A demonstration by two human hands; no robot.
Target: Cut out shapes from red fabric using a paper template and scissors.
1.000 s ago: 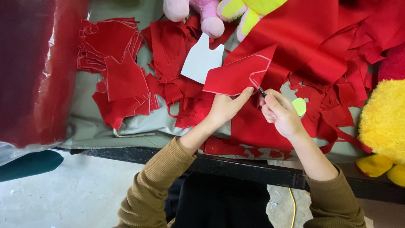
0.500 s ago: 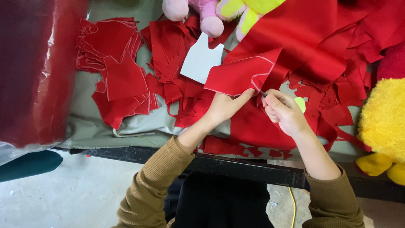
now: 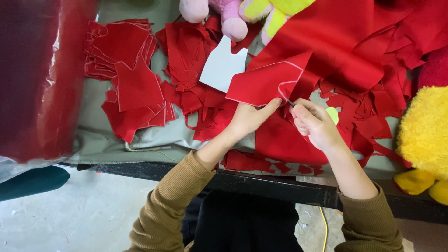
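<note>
**Fabric Piece at the Cutting Point**

The left hand [image 3: 249, 119] pinches the lower edge of the red fabric piece [image 3: 268, 84] (chalk-outlined). The right hand [image 3: 313, 123], fist closed around green-handled scissors [image 3: 331, 114], meets the fabric just beside that pinch.

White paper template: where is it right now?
Head view, upper centre: the white paper template lies on the red fabric scraps, just left of the marked red piece held by the left hand.

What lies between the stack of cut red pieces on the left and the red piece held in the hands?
In the head view, between the stack of cut red pieces and the held red piece lie a heap of red scraps and a white template.
</note>
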